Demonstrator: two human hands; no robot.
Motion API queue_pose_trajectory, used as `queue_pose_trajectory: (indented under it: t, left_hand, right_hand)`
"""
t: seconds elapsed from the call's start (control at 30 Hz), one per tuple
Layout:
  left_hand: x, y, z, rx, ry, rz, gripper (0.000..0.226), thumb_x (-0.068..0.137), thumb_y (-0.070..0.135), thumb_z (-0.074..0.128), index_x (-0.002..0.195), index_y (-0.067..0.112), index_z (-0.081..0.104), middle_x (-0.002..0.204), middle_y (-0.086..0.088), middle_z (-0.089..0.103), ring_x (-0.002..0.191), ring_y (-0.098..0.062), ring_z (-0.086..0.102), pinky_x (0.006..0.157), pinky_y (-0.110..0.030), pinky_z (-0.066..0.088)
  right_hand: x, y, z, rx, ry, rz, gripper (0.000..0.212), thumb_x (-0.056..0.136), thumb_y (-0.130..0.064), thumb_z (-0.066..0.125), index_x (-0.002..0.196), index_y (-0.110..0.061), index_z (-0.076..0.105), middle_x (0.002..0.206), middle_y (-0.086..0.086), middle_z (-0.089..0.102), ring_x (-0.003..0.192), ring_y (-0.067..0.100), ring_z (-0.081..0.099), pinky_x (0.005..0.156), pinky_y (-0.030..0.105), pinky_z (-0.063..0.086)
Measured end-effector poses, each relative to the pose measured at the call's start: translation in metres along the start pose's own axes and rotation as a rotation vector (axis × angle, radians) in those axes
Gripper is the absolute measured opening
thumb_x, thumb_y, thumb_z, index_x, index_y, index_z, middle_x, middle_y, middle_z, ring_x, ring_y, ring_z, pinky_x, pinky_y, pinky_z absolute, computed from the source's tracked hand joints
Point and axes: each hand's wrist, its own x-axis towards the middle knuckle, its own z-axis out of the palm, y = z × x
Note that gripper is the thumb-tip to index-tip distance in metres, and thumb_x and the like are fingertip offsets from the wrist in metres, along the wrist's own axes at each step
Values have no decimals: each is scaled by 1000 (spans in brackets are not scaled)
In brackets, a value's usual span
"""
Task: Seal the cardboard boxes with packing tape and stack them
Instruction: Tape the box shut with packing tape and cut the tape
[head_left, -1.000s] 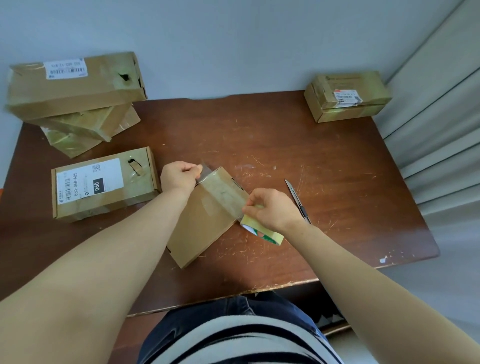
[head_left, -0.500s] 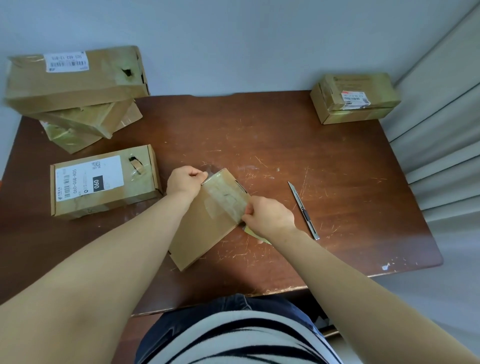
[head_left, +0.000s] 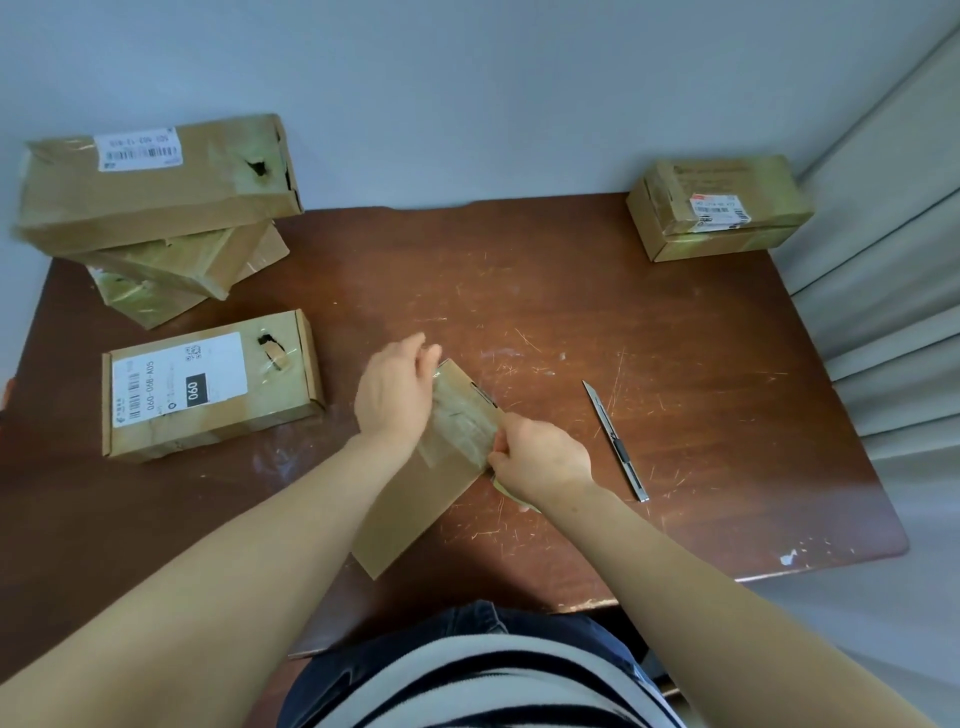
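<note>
Right grip: the right hand (head_left: 540, 460) is curled round the tape roll (head_left: 508, 489), which is mostly hidden beneath it. Its fingertips (head_left: 494, 457) pinch at the box's right edge, where the strip leaves the lid.
Left grip: the left hand (head_left: 396, 397) lies on the far end of the strip, its fingers loose rather than curled, though blur hides the detail.
Between the hands: the tape strip (head_left: 460, 423) crosses the small box (head_left: 415, 499), which lies askew on the table (head_left: 571, 291) near its front edge.
Doing it well: the far end probably wants holding down while the roll is drawn taut and low over the edge. Rubbing from the left hand toward the right should then trap no wrinkle.
Right of the grip: the utility knife (head_left: 615, 441) lies near, apart from the hand, handy for the cut.
Farther out: a labelled box (head_left: 208, 387) lies to the left, with a stack of boxes (head_left: 156, 208) beyond it. One box (head_left: 719, 208) sits at the far right corner.
</note>
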Motion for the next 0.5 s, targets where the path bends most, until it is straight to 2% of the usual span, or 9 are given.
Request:
queue_pose_trajectory:
  t: [0.07,0.13,0.2,0.23,0.3,0.33,0.37,0.4,0.5]
  left_hand:
    - [-8,-1,5,132,-154,31,50,100,47,34,139,19,48,118,-9,65,106,-30,60,78,-38,48]
    - [-12,-4,8,223,-229,49,53,100,47,28,144,18,38,118,-9,62,106,-30,59,75,-39,47]
    - [-13,-7,11,255,-279,63,58,101,47,23,148,15,28,128,-11,56,112,-29,56,84,-39,45]
    - [-15,-8,15,284,-293,72,64,99,52,20,150,13,21,135,-11,51,119,-28,52,93,-39,42]
    - [-22,-8,20,428,-274,110,78,94,63,10,153,11,1,155,-12,25,141,-28,28,115,-42,18]
    - [-26,-10,23,506,-246,157,80,93,65,2,152,12,-5,160,-12,7,147,-27,10,118,-43,4]
    - [-31,-11,27,545,-218,230,78,93,62,-4,152,11,-6,160,-12,-2,148,-27,1,118,-44,-4]
    - [-34,-11,29,543,-194,311,75,94,58,-6,152,10,2,159,-13,2,148,-27,4,117,-43,-3]
    - [-39,-10,35,479,-198,410,69,99,49,4,148,7,28,155,-14,26,143,-27,26,114,-39,11]
  right_hand:
    - [2,0,-1,-3,-14,11,8,89,-15,44,91,-23,43,77,1,63,77,24,65,62,28,44]
    - [5,1,-1,2,-19,19,7,89,-15,43,88,-22,43,70,-1,61,61,17,59,53,25,38]
    - [6,2,-2,3,-20,22,8,88,-14,43,87,-22,44,69,-2,60,57,15,53,51,24,34]
    - [6,2,-2,2,-21,24,9,88,-13,44,87,-21,44,72,-1,62,61,17,53,53,25,35]
    - [6,3,-2,4,-26,28,10,87,-12,46,88,-22,45,79,2,66,69,20,55,58,27,39]
    - [6,3,-2,10,-28,26,10,88,-12,46,87,-22,44,80,3,67,71,20,56,59,27,41]
    - [7,3,-3,16,-29,23,10,88,-12,46,87,-22,44,80,3,67,70,20,58,60,28,43]
    - [8,3,-4,20,-29,17,10,89,-12,44,88,-22,44,79,2,67,67,19,58,60,28,44]
    - [10,5,-4,27,-26,8,7,91,-14,43,88,-21,44,74,2,65,62,16,55,59,28,43]
